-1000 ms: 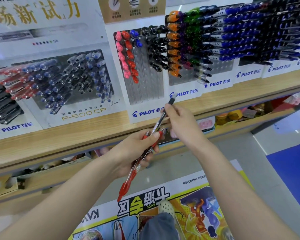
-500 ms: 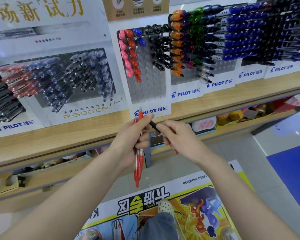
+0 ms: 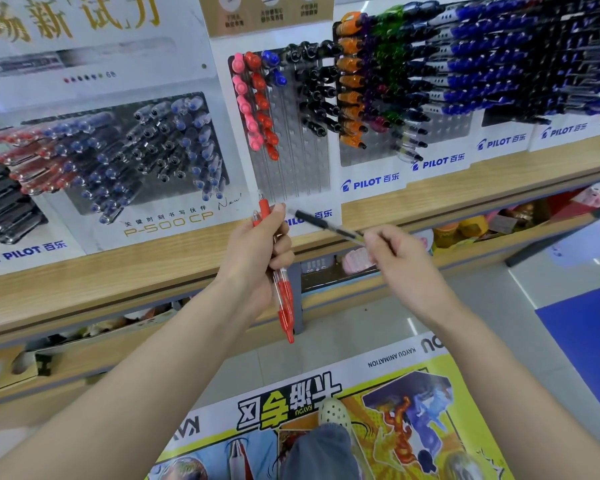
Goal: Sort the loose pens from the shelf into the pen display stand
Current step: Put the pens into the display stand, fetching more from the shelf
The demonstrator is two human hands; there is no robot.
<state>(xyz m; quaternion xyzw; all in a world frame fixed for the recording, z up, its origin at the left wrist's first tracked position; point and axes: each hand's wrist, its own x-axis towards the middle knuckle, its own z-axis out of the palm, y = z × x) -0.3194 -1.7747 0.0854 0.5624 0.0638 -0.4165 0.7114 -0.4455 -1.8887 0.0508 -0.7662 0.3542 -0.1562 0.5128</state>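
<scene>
Since the earlier picture the right hand has drawn away to the right, taking 1 black pen clear of the bundle. The 2 hands, which were close together, now sit apart at the centre of the frame.

The right hand's fingers are curled and pinch the black pen near its lower end. The pen slants up and to the left, and its dark tip points toward the left hand's thumb. The left hand is wrapped around a bundle of red pens, held nearly upright. I cannot count them.

Above the hands, in the upper centre of the frame, the grey pen stand holds columns of pink, red, blue and black pens, with many holes unfilled. It stands on the wooden shelf.

With 1 pen singled out, the likely next step is lifting it to the black column.
</scene>
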